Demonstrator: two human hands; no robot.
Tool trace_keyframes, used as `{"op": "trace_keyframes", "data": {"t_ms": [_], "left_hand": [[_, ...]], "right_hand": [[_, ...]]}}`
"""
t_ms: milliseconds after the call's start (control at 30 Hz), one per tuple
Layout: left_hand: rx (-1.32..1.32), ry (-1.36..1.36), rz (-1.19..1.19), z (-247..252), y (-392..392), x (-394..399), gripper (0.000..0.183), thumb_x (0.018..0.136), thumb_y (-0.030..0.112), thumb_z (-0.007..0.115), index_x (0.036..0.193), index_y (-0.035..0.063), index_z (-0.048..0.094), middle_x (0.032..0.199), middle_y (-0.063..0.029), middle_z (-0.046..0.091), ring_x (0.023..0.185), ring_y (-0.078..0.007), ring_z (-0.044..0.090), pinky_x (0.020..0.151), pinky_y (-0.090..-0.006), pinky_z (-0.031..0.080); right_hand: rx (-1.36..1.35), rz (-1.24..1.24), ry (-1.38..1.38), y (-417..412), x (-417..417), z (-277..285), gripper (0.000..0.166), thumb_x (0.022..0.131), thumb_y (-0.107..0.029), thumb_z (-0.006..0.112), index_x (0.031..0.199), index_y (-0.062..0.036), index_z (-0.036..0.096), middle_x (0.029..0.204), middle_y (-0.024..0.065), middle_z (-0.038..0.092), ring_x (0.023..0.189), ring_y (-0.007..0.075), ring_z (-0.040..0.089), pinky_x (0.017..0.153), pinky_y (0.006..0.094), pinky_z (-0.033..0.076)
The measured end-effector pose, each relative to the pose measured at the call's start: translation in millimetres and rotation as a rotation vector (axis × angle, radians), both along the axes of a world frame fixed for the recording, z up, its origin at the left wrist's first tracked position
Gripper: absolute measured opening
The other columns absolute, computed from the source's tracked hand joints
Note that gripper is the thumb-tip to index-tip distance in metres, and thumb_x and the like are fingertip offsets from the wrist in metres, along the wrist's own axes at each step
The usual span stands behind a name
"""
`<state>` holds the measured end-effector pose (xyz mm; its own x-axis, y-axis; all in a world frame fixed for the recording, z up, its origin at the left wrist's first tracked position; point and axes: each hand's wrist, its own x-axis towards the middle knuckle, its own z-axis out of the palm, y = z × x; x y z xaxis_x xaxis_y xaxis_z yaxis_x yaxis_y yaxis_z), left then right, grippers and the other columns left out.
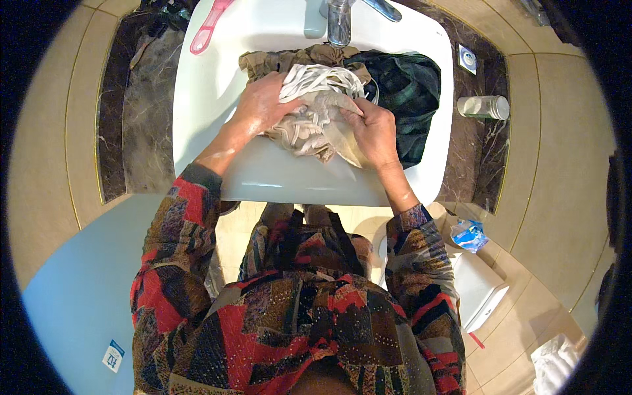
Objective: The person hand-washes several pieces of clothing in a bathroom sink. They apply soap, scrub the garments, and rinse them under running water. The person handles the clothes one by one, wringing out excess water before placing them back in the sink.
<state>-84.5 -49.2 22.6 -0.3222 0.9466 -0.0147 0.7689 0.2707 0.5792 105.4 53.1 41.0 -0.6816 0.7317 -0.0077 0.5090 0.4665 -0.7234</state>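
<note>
Over the near part of a white washbasin (202, 89), both hands grip a wet, pale beige cloth (321, 116). My left hand (264, 106) clasps its left side beside a bundle of white cords or strips (321, 81). Pinched in my right hand (373, 128) is a raised edge of the cloth, with a thin fold hanging below the fingers. Brown fabric (276, 61) lies behind the hands, under the faucet (339, 24). Dark green checked fabric (405, 98) fills the basin's right side. What lies beneath the pale cloth is hidden.
A pink-handled brush or similar tool (205, 37) rests at the basin's back left. On the dark marble counter at right stand a lidded clear jar (483, 107) and a small square item (467, 59). Lower right are a blue packet (469, 236), a white bin (476, 291) and white fabric (555, 363).
</note>
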Motion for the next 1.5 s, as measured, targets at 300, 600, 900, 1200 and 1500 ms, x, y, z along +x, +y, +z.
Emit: {"op": "trace_keyframes", "data": {"t_ms": [300, 600, 900, 1200, 1500], "left_hand": [[-0.169, -0.693, 0.124, 5, -3, -33, 0.034, 0.079, 0.026, 0.063, 0.1, -0.0005, 0.059, 0.09, -0.0056, 0.063, 0.08, -0.0115, 0.056, 0.075, -0.0267, 0.045], [-0.041, -0.797, 0.252, -10, -23, -56, 0.029, 0.08, 0.026, 0.061, 0.097, 0.0019, 0.06, 0.082, -0.0034, 0.065, 0.062, -0.0065, 0.055, 0.049, -0.0208, 0.042], [0.236, -0.592, 0.311, 41, -23, -57, 0.028, 0.082, 0.015, 0.059, 0.105, 0.0013, 0.056, 0.094, -0.0036, 0.063, 0.08, -0.0075, 0.056, 0.073, -0.0218, 0.045], [0.511, -1.517, 0.11, 75, -31, -85, 0.028, 0.085, 0.017, 0.048, 0.108, 0.002, 0.052, 0.098, -0.0121, 0.06, 0.091, -0.0263, 0.058, 0.083, -0.0504, 0.045], [0.601, -1.381, 0.206, 90, -42, -89, 0.027, 0.085, 0.017, 0.048, 0.105, -0.0001, 0.053, 0.098, -0.0126, 0.06, 0.089, -0.0259, 0.06, 0.079, -0.0438, 0.049]], "right_hand": [[-0.526, -0.182, 0.281, 23, -9, 3, 0.014, 0.081, -0.011, 0.06, 0.089, 0.0006, 0.064, 0.073, 0.0014, 0.061, 0.064, 0.0066, 0.049, 0.06, 0.0228, 0.043], [-0.274, -0.094, 0.049, 37, 1, -18, 0.02, 0.079, -0.013, 0.062, 0.096, -0.0021, 0.063, 0.076, 0.0023, 0.063, 0.064, 0.0055, 0.051, 0.061, 0.0222, 0.045], [0.031, 0.024, 0.192, 24, 9, 1, 0.015, 0.069, 0.001, 0.061, 0.083, -0.0002, 0.058, 0.078, 0.0132, 0.061, 0.068, 0.0248, 0.061, 0.063, 0.03, 0.047], [0.145, 0.083, -0.107, 35, 14, 7, 0.025, 0.067, -0.016, 0.065, 0.088, -0.0035, 0.059, 0.084, 0.0134, 0.061, 0.074, 0.0297, 0.059, 0.064, 0.0345, 0.047], [0.653, 0.26, -0.154, -7, -29, -3, 0.04, 0.06, -0.024, 0.071, 0.093, -0.0071, 0.056, 0.083, 0.0076, 0.056, 0.079, 0.0253, 0.055, 0.067, 0.0366, 0.041]]}}
